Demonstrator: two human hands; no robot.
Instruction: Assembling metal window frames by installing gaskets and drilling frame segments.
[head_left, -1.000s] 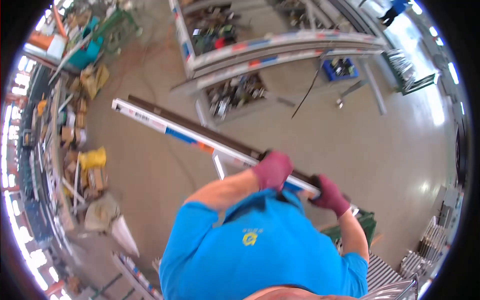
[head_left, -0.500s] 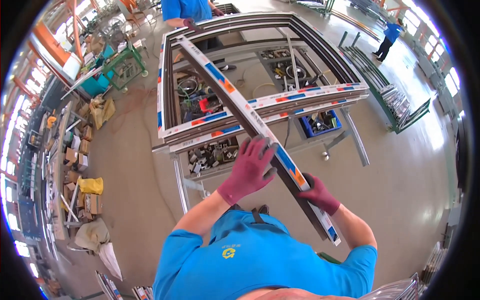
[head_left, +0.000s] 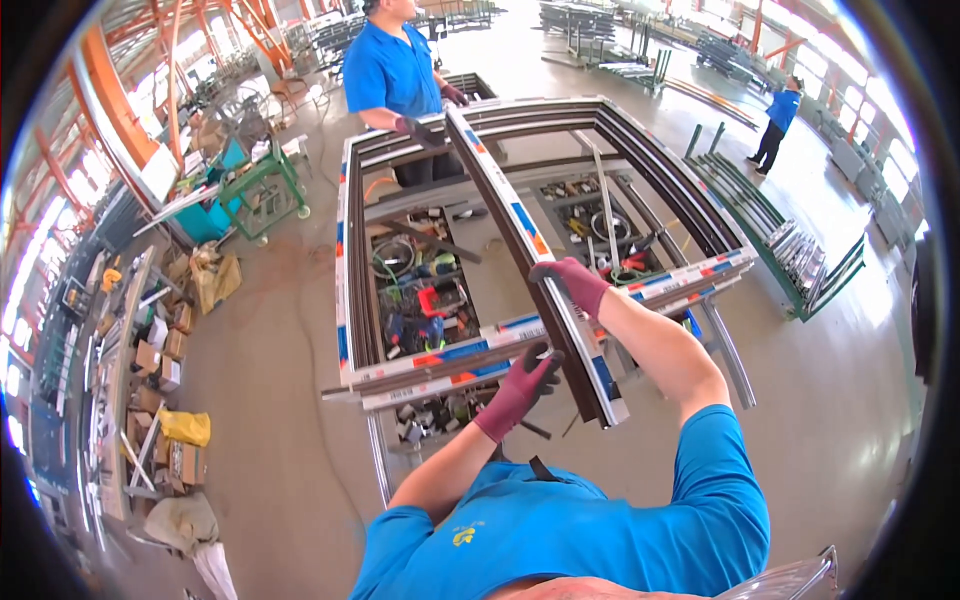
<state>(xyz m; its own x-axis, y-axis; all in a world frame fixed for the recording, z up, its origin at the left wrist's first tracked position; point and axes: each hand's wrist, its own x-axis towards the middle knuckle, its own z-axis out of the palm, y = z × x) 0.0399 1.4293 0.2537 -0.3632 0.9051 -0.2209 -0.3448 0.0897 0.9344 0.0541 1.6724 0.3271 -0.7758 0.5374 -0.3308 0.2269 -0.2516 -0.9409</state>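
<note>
A long metal profile bar (head_left: 522,222), dark-sided with a white taped face and blue and orange marks, lies slantwise across a stack of rectangular window frames (head_left: 344,260). My right hand (head_left: 578,284), in a maroon glove, is closed over the bar below its middle. Nearer the bar's lower end, my gloved left hand (head_left: 518,394) has its fingers apart beside the bar's left side; whether the fingertips touch it I cannot tell. Beyond the frames stands a co-worker (head_left: 388,75) in blue, one gloved hand (head_left: 420,132) near the bar's far end.
Under the frames, a metal stand (head_left: 728,355) holds trays of hardware and tools, with a red item (head_left: 428,300) among them. A cluttered shelf (head_left: 125,400) runs along the left. Green racks (head_left: 800,295) with metal lengths lie at right, near another person (head_left: 776,122).
The bar has slid away from me and turned steeper. My right hand has moved forward along it; my left hand has come off its top to its left side. The co-worker shows more fully.
</note>
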